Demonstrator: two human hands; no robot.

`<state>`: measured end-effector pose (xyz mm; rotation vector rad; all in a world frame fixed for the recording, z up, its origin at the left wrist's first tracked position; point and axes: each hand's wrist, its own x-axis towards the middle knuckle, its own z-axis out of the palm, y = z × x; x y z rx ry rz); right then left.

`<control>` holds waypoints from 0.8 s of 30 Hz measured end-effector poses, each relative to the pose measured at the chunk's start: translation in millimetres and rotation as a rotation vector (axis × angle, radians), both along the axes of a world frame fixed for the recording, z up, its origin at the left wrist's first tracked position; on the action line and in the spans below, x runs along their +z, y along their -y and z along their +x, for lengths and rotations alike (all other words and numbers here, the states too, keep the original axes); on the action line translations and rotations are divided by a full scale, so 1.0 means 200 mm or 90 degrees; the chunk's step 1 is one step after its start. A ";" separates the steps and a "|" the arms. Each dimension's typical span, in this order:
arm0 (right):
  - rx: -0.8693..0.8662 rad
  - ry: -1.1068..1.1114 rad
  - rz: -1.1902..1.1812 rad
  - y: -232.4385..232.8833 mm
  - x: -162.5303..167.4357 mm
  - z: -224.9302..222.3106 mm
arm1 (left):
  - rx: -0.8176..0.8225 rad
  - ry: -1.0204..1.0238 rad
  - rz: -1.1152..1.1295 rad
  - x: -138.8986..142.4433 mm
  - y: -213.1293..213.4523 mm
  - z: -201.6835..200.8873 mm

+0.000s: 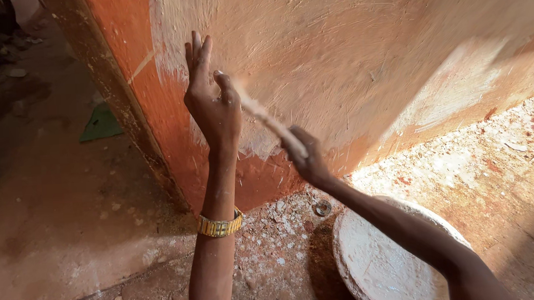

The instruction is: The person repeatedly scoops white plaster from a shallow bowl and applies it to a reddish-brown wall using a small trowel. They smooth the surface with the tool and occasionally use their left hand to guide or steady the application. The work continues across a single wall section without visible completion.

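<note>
Orange plaster, scratched pale and streaked with white, covers the wall [347,46] in front of us, and both our hands are up against it near its corner. Our left hand [211,95] is released, grasping nothing: the fingers stand straight up and together, flat toward the wall, with the thumb bent out to the side, and a gold wristwatch [220,226] sits on that forearm. Our right hand [304,157] is clenched around the lower end of a pale, white-coated brush [268,120], which slants up and leftward from the fist so that its blurred tip lies just beside the left thumb, close against the wall; we cannot tell whether the tip touches the plaster. Below the right forearm, on the ground near the foot of the wall, stands a wide round basin [372,261], its inside coated with a whitish wash; the arm hides part of it, so we cannot tell how full it is. White flecks lie scattered over the reddish floor [273,254] between the basin and the wall.
</note>
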<state>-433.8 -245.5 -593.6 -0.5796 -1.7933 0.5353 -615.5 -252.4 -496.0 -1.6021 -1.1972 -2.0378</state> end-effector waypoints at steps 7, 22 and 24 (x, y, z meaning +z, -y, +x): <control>-0.116 -0.076 -0.001 -0.11 0.08 0.06 | -0.034 0.007 0.007 0.01 0.01 0.00; -0.220 -0.455 -0.010 -0.33 0.25 0.57 | -0.051 0.026 0.002 -0.01 0.02 -0.04; -0.187 -0.385 -0.014 -0.31 0.22 0.48 | -0.045 0.022 0.001 0.00 0.02 -0.05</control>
